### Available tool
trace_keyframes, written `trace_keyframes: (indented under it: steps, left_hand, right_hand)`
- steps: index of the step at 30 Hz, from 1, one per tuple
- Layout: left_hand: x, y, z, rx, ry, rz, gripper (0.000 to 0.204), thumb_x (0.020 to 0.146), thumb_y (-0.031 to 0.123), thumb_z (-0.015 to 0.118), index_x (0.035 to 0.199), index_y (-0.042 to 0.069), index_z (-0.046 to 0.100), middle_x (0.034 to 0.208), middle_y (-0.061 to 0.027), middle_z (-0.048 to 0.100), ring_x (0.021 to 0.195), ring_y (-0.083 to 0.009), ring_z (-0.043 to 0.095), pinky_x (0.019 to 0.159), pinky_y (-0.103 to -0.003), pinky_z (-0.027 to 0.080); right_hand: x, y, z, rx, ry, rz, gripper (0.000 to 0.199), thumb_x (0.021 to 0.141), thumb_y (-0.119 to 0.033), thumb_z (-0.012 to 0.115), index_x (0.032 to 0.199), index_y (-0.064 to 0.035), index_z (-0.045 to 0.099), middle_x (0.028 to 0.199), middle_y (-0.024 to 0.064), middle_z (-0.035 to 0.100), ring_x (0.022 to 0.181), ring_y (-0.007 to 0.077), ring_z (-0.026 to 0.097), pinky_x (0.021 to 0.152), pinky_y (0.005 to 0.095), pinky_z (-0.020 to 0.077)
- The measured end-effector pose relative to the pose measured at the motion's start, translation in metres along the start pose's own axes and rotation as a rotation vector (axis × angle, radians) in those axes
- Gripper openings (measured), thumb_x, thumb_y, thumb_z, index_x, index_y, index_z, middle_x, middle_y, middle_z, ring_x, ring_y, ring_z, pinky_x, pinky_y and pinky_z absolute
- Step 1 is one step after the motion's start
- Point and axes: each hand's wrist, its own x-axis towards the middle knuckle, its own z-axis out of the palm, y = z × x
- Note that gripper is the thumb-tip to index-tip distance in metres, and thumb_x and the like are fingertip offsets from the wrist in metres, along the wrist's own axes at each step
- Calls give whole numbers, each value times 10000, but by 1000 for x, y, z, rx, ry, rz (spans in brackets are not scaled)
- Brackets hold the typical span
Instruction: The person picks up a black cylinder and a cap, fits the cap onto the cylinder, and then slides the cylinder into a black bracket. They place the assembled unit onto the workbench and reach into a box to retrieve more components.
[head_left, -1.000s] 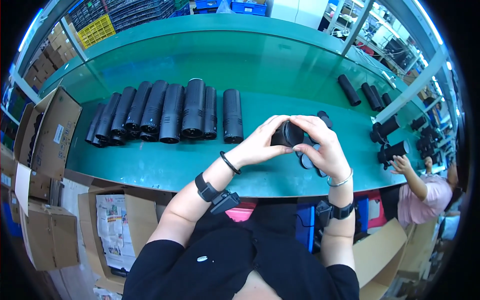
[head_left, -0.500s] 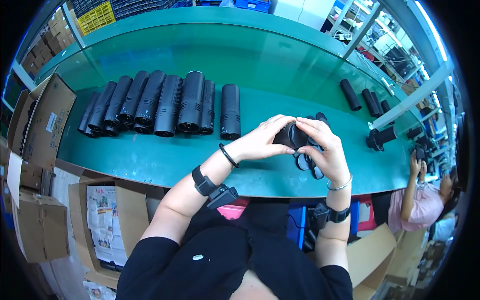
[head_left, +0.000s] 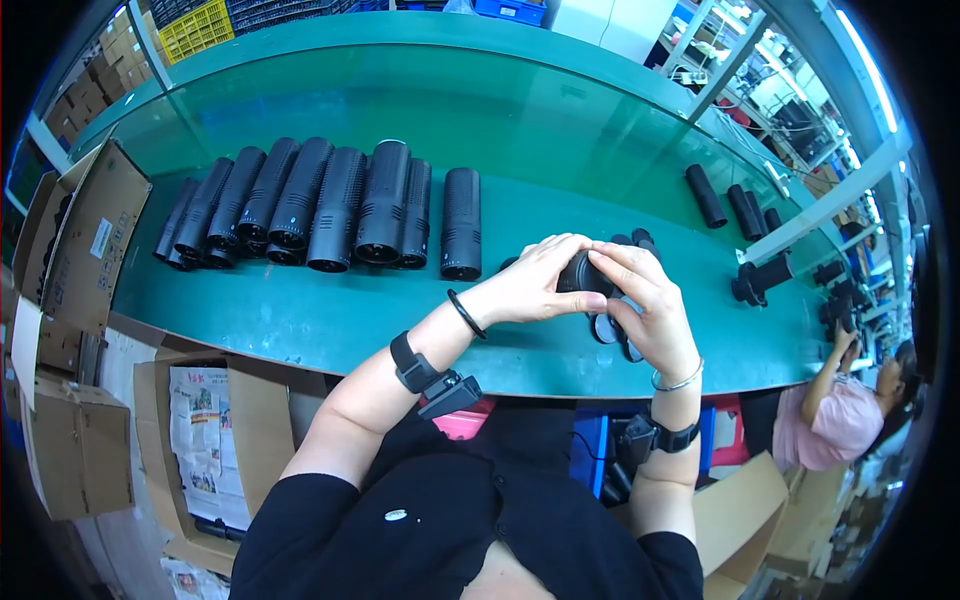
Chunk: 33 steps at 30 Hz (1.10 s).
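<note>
A long green table (head_left: pixel 300 320) is seen curving across the view, its top smooth and slightly glossy, with a raised green shelf behind it. Cardboard boxes (head_left: pixel 70 240) are stacked at the left end, and another open box lined with newspaper (head_left: pixel 200 440) is set below the table's front edge. Yellow and blue crates are shelved at the far wall. At the right edge, a co-worker in a pink top (head_left: pixel 830 425) is seated, with one hand raised to the table.

A row of black ribbed cylinders (head_left: pixel 320 205) is laid side by side on the table's left half, their open ends turned toward the front edge. A few more black tubes (head_left: pixel 735 205) are scattered on the right half, well apart from the row.

A small black round part (head_left: pixel 580 272) is held just above the table, right of centre and near the front edge. Its surface looks matt and dark; most of it is covered by fingers, so its full shape cannot be told. The left hand (head_left: pixel 535 282) is curled around its left side, fingers closed on it. The right hand (head_left: pixel 645 305) is wrapped over its right side from above, fingers likewise closed on it. Flat black discs (head_left: pixel 608 330) are glimpsed on the table under the right hand.
</note>
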Motion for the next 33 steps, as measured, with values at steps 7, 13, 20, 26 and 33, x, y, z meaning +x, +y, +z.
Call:
trace_keyframes:
  steps: [7,13,20,26,33]
  left_hand:
    - [1,-2,-1,-17,-16,-7,756,830,627,654,1273,39,482,1241,-185,531,1213,-342,492,1027,-449,363]
    - [2,-3,0,-21,-23,-16,744,833,614,659,1263,32,484,1231,-182,531,1201,-341,496,1016,-445,366]
    - [2,-2,-1,-26,-20,-19,732,829,601,673,1252,31,492,1225,-185,536,1195,-340,501,1011,-443,375]
    - [3,-3,-1,-24,-16,-5,720,821,582,691,1240,28,502,1211,-188,548,1177,-345,516,1001,-441,392]
    - [2,1,-5,-26,-30,-43,645,837,407,756,1286,27,493,1221,-163,555,1158,-306,538,992,-390,434]
  right_hand:
    - [5,-14,-1,-132,-32,18,489,727,52,656,1211,-13,626,1225,157,597,1112,341,573,960,395,469]
    - [8,-19,-6,-166,-74,11,463,725,68,677,1182,42,610,1224,167,572,1097,338,551,930,401,477]
    - [3,-9,-1,-8,-8,69,491,703,54,672,1187,-26,653,1207,151,611,1108,327,589,948,381,484]
    - [5,-11,-2,-94,-16,26,494,702,43,687,1189,-30,656,1209,145,615,1107,323,593,945,381,488]
    - [9,-11,-2,-84,-38,27,481,711,32,690,1188,-11,645,1208,149,612,1108,336,581,961,396,471]
